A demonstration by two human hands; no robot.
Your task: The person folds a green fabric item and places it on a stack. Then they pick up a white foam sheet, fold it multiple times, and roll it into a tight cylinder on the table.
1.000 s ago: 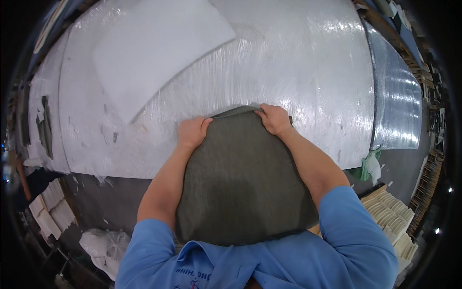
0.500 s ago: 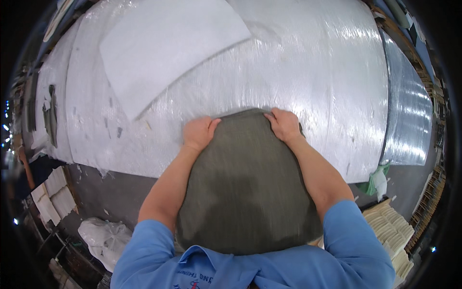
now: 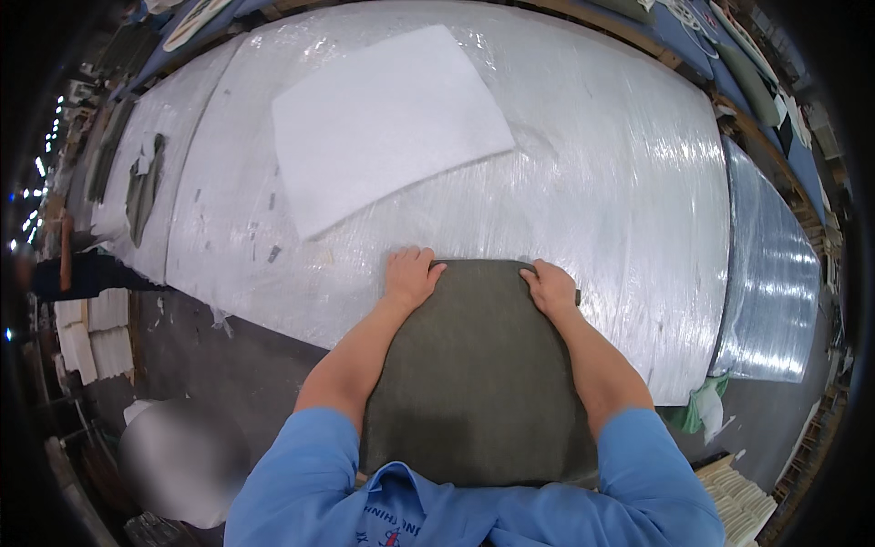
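A dark olive-grey fabric-covered cushion (image 3: 478,365), rounded at its corners, lies between my forearms. Its near end reaches my blue shirt and its far edge rests over the wrapped surface. At the far left corner, my left hand (image 3: 412,276) grips it, thumb on top and fingers curled at the side. My right hand (image 3: 551,287) holds the far right corner the same way, with some fingertips hidden. Beyond the cushion, a white square sheet of padding (image 3: 392,128) lies askew on the large surface wrapped in shiny clear plastic (image 3: 629,228).
At the far left stands another person, partly seen in dark clothing (image 3: 96,275). Olive fabric (image 3: 144,196) lies on the surface's left side. A green-and-white bundle (image 3: 706,407) hangs by its right front edge. Stacked pale pieces (image 3: 740,501) are at the lower right. A blurred patch covers something lower left.
My view has shifted, so more of the far side shows and the white sheet appears lower and farther right. Both hands still grip the cushion's far corners; the left fingers show more.
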